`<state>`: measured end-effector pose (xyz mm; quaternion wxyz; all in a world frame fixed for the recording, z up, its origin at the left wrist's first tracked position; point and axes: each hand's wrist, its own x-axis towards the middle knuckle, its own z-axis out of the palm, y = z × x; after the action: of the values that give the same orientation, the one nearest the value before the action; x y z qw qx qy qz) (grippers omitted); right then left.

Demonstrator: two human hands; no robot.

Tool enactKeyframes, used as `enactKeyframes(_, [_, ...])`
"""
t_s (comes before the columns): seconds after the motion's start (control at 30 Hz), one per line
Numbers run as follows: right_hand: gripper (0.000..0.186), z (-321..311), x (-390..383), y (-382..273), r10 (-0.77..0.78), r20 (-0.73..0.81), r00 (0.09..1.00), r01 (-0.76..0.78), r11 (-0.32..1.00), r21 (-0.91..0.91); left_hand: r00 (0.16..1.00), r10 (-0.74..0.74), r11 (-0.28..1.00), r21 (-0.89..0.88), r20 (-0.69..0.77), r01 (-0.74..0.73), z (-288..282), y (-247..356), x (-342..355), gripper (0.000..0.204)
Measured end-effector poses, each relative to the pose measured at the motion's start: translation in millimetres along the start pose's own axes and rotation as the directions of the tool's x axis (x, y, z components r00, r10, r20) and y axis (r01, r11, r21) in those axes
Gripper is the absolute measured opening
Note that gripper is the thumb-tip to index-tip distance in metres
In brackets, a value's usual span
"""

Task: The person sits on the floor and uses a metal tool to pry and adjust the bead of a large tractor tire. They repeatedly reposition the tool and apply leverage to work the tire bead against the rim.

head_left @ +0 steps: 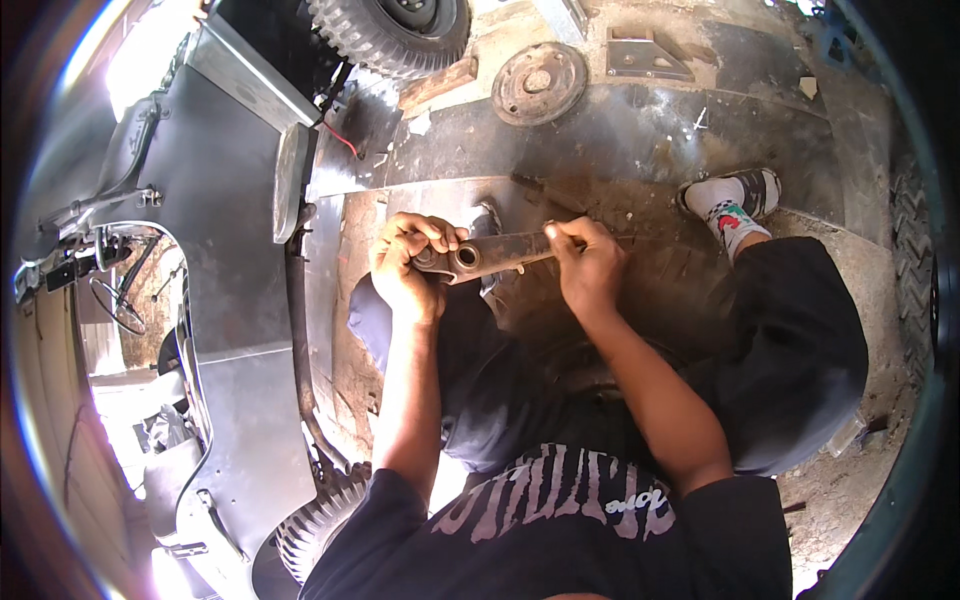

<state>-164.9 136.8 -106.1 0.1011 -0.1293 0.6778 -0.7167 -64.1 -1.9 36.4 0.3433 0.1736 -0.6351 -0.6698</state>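
A brown, rusty flat metal bar (512, 252) lies across in front of me, held between both hands above my bent legs. Near its left end a round hole or bushing shows. Around that left end my left hand (408, 268) is closed, its fingers curled over the top edge. My right hand (590, 262) pinches the other end between thumb and fingers. What exact part the bar is, I cannot make out.
A dark vehicle body panel (240, 240) fills the left side. Ahead on the dirty floor lie a treaded tire (400, 45), a wood block (438, 84), a rusty round disc (538, 84) and a metal bracket (648, 58). Another tire (912, 240) stands at far right.
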Motion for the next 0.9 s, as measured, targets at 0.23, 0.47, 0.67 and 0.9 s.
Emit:
enactKeyframes(0.23, [0.021,1.3,-0.3,-32.0,0.23,0.159,0.96,-0.27,0.912,0.308,0.998,0.051,0.998,0.021,0.03,-0.052,7.5,-2.1,1.4,0.019])
enactKeyframes(0.47, [0.013,-19.4,25.2,-20.7,0.17,0.479,0.861,-0.443,0.713,0.544,0.995,0.048,0.998,-0.031,0.088,-0.046,1.4,-1.5,4.9,0.018])
enactKeyframes(0.67, [0.015,-36.8,34.4,-24.0,0.142,0.57,0.809,-0.489,0.699,0.521,0.996,0.044,0.999,-0.02,0.083,-0.042,2.8,-2.8,2.5,0.018])
enactKeyframes(0.9, [0.015,-44.3,38.0,-29.5,0.212,0.633,0.745,-0.655,0.409,0.635,0.998,0.029,0.999,0.041,0.056,-0.031,6.2,0.0,2.5,0.018])
